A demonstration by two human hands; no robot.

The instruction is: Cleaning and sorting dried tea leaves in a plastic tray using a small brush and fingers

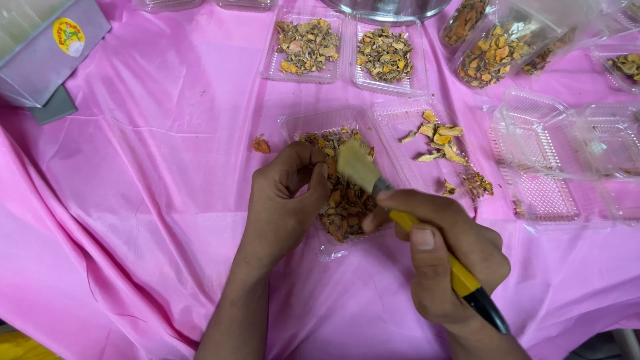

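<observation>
R hand (pixel 443 250) grip shut on brush (pixel 400 207), L hand (pixel 287 197) pinching dried piece (pixel 331 167) over tray (pixel 300 123)

Pink cloth (pixel 153 220) over table. Two filled trays (pixel 305 47) side by side at far edge, steel bowl (pixel 387 8) behind. Empty clear trays (pixel 560 153) stacked right. Bags of dried pieces (pixel 497 50) upper right. Grey box (pixel 47 47) with round yellow sticker, upper left

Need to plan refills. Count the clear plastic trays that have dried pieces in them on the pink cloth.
At least 6: two side by side at top centre, one open tray under the hands, two or three overlapping at top right, one cut off at the right edge.
</observation>
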